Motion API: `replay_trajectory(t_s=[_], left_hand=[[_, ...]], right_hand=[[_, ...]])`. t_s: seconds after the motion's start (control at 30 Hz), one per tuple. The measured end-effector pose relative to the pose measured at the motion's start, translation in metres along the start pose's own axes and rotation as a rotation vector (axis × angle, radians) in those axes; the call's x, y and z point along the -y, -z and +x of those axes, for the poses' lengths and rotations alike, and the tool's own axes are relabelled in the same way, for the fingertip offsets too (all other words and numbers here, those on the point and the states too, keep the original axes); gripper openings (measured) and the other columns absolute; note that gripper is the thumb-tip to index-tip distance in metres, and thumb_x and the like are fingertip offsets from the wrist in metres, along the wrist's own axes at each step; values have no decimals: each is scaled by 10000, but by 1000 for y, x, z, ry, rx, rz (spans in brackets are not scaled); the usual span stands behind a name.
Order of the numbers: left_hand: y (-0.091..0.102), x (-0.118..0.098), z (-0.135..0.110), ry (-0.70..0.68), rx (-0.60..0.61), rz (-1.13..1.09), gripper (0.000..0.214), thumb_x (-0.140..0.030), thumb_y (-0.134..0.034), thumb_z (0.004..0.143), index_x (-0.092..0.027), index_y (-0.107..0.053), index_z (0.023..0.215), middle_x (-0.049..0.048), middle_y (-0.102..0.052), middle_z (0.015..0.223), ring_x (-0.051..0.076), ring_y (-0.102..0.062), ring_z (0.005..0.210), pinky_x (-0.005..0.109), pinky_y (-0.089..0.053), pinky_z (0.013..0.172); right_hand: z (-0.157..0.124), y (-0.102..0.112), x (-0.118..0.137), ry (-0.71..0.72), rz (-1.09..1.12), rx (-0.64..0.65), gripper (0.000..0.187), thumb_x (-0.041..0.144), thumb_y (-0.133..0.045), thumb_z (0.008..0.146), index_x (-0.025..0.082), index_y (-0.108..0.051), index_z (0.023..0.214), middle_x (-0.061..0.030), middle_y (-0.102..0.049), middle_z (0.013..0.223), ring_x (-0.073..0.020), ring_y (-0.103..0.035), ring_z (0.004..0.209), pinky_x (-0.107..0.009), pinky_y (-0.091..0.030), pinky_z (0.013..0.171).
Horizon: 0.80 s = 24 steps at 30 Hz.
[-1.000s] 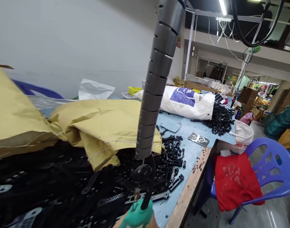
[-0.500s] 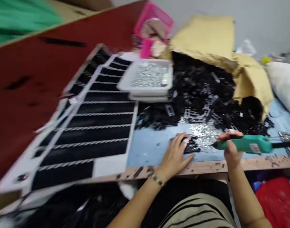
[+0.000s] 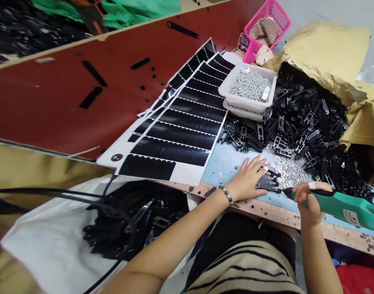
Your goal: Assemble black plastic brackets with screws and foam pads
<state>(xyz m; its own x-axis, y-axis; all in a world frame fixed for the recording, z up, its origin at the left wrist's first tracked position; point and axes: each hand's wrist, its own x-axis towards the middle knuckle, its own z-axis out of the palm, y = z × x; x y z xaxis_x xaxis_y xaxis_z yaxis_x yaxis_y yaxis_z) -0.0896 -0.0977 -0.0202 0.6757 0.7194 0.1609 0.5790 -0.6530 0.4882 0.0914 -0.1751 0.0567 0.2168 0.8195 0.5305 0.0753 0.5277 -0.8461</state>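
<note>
My left hand [image 3: 248, 179] lies flat with its fingers spread, pressing against the left side of a small row of black slotted plastic parts [image 3: 268, 179]. In my right hand [image 3: 309, 200] is a green electric screwdriver [image 3: 348, 210], held level with its black nose pointing left. The nose is close to the right end of the nearest black part; whether it touches cannot be made out. Small silvery pieces [image 3: 292, 167] lie scattered just beyond the row. White wraps show on a finger of each hand.
A big heap of black parts [image 3: 309, 114] spills from a yellow paper sack [image 3: 330, 45]. Stacked white tubs [image 3: 248, 96] hold screws. Sheets of black stickers [image 3: 187, 118] cover the left side, beside a red board [image 3: 119, 77]. Below the wooden edge [image 3: 281, 212] sits a white bag [image 3: 52, 232].
The view has swung left, so the table's things appear farther right. The screwdriver's nose has come close to the row of black parts. My left hand stays on the row.
</note>
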Motion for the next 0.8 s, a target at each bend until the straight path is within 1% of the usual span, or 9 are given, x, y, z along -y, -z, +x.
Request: replay_trajectory(t_s=[0.07,0.17,0.37,0.53,0.67,0.8], left_hand=[[-3,0,0,8,-7,-20,803,-510,-684,755,-217,-353,1425,141,-382,1465,335,-235,1407,552,-194,1137],[-5,-1,0,6,-23,-42,795,-495,-700,745,-207,-375,1411,147,-406,1437,340,-273,1386,541,-225,1135],[-5,-2,-1,-1,-43,-83,787,-478,-693,754,-178,-374,1409,159,-410,1427,342,-300,1368,552,-234,1133],[-5,-3,-1,3,-49,-108,742,-463,-680,770,-204,-384,1400,147,-424,1415,333,-333,1347,552,-233,1132],[-5,-3,0,10,-43,-107,750,-456,-701,753,-187,-398,1385,151,-434,1399,326,-346,1334,534,-236,1135],[-5,-3,1,3,-46,-123,746,-469,-696,750,-180,-405,1373,154,-446,1378,329,-352,1326,540,-245,1125]], right_hand=[[-1,-1,-1,5,-1,-25,108,306,-506,847,252,-469,933,109,-484,512,-109,-487,398,-315,-472,537],[-1,-3,-2,11,-2,-24,108,320,-512,837,249,-471,906,106,-471,498,-112,-475,386,-312,-464,519],[-1,-3,-6,-2,65,13,104,276,-516,841,243,-503,939,95,-490,524,-110,-491,413,-311,-467,536],[3,-5,-5,2,44,4,91,289,-511,844,247,-505,925,97,-477,507,-111,-476,395,-304,-459,514],[6,-5,-8,-14,56,1,80,271,-515,843,240,-504,916,97,-482,520,-107,-480,405,-301,-462,520],[5,-3,-7,-20,43,12,93,277,-524,845,239,-511,929,92,-497,539,-113,-490,436,-310,-463,540]])
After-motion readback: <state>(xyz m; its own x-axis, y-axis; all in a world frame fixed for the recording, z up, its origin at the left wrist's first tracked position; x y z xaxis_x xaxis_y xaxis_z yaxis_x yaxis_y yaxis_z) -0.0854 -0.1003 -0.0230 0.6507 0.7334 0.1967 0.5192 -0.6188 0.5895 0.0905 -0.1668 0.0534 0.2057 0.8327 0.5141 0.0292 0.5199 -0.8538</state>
